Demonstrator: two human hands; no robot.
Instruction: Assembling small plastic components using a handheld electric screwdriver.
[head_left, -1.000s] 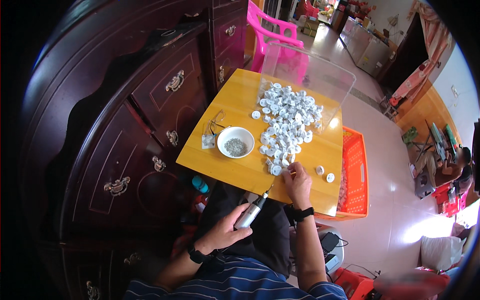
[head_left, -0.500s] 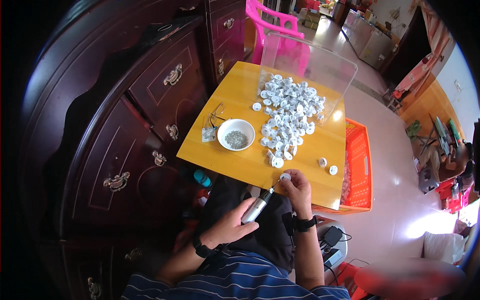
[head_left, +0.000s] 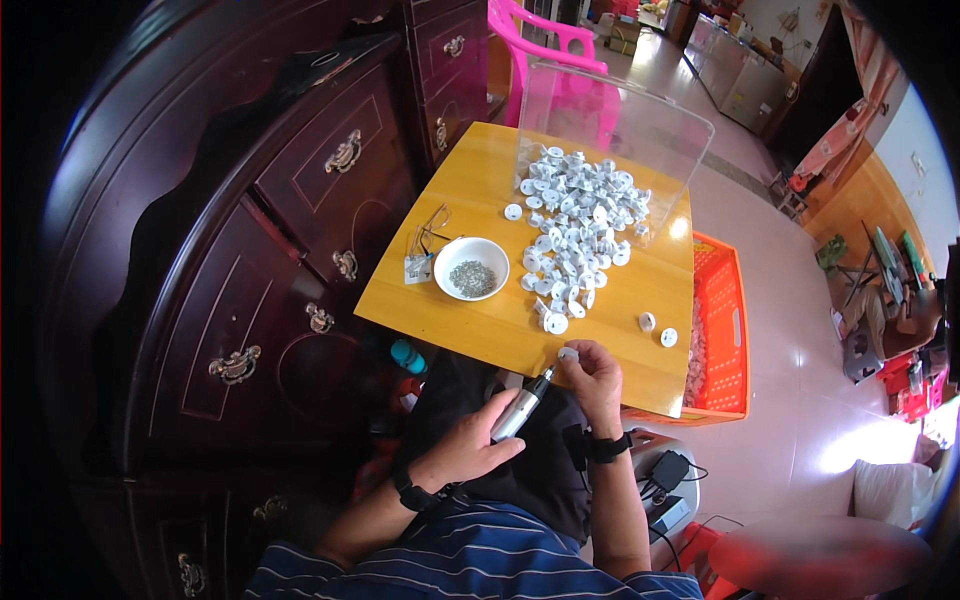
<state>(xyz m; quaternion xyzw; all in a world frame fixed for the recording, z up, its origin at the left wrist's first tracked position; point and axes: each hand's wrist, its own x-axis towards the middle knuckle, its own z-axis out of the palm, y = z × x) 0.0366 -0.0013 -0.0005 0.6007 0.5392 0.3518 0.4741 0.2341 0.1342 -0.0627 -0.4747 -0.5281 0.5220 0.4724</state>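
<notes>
My left hand [head_left: 462,448] is wrapped round a silver electric screwdriver [head_left: 514,415] with a black nose. Its tip points up and right, at or very close to a small white round plastic part [head_left: 568,355]. My right hand [head_left: 596,378] pinches that part between thumb and fingers at the table's near edge. Whether tip and part touch is too small to tell. On the yellow wooden table [head_left: 440,330] stands a white bowl [head_left: 443,262] holding small metal screws [head_left: 472,278]. A pile of similar white plastic parts [head_left: 580,215] spreads to the right of the bowl.
Two loose white parts [head_left: 668,338] lie near the table's right side. A clear plastic bin [head_left: 640,110] stands behind the pile. Eyeglasses [head_left: 428,232] rest left of the bowl. An orange crate [head_left: 722,340] sits at the right, dark wooden drawers [head_left: 300,190] at the left.
My left hand has moved slightly up and to the right, bringing the screwdriver tip closer to the white part. The part has tilted a little in my right hand.
</notes>
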